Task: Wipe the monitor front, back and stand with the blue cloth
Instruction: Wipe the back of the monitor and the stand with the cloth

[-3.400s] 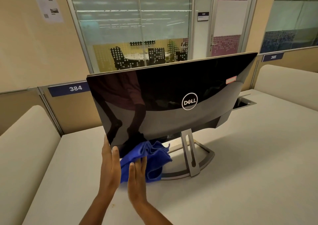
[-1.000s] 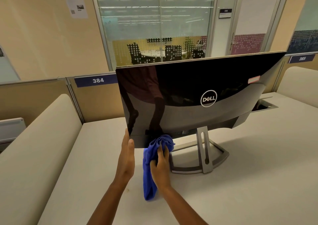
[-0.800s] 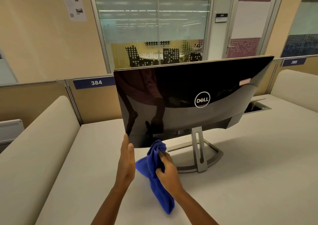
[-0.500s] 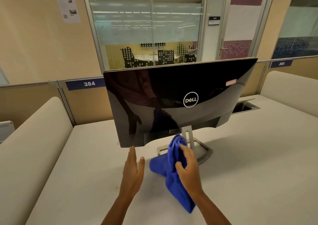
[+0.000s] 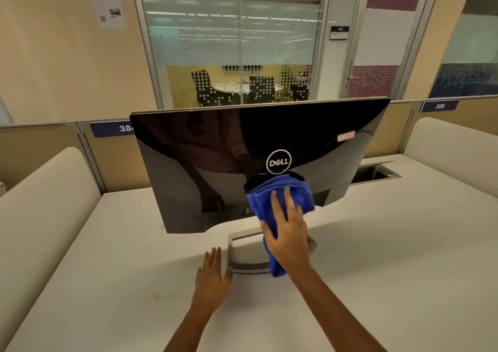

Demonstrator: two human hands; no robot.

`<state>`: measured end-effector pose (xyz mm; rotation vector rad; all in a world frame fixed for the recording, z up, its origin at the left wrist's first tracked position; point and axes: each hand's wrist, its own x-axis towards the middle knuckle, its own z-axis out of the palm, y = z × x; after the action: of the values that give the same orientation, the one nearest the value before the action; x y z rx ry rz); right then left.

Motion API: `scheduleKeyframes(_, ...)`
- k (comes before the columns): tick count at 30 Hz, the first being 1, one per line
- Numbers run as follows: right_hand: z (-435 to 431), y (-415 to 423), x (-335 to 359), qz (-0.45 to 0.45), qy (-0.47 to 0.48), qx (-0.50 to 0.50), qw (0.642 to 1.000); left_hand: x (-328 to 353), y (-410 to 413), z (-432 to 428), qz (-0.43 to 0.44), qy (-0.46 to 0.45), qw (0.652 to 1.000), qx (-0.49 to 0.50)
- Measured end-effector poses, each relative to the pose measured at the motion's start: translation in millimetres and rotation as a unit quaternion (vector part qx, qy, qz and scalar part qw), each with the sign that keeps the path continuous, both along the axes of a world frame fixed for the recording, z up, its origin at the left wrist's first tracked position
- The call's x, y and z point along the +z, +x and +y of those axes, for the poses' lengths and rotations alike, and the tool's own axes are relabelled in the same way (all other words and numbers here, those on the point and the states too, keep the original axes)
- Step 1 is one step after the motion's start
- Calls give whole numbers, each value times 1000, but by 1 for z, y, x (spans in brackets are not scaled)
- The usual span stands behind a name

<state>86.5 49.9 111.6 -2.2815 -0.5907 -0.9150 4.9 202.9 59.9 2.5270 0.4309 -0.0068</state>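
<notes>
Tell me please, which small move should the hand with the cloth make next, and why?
Probably slide the right hand sideways along the monitor back. It presses the blue cloth just under the logo, so the panel on either side likely needs a pass.

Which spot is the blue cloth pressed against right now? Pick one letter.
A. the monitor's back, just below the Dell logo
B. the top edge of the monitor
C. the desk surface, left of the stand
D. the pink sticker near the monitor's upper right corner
A: the right hand holds the blue cloth flat against the back of the monitor, directly under the Dell logo; the left hand is empty over the desk.
</notes>
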Motion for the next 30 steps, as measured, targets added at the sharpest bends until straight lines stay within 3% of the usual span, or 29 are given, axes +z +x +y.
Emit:
scheduleKeyframes(4,6,11,-28,25,-113,-37,993,-6,5,-9,3,13,1000,-19)
scheduleKeyframes(25,-75,-25,-78,175,-202,82,960,-18,9,-36,12,81,997,-14)
scheduleKeyframes(27,-91,-18,-69,213,-172,79,959,-19,10,-36,11,83,996,-8)
scheduleKeyframes(30,-114,3,-57,231,-55,36,971,-20,11,-34,7,84,996,10)
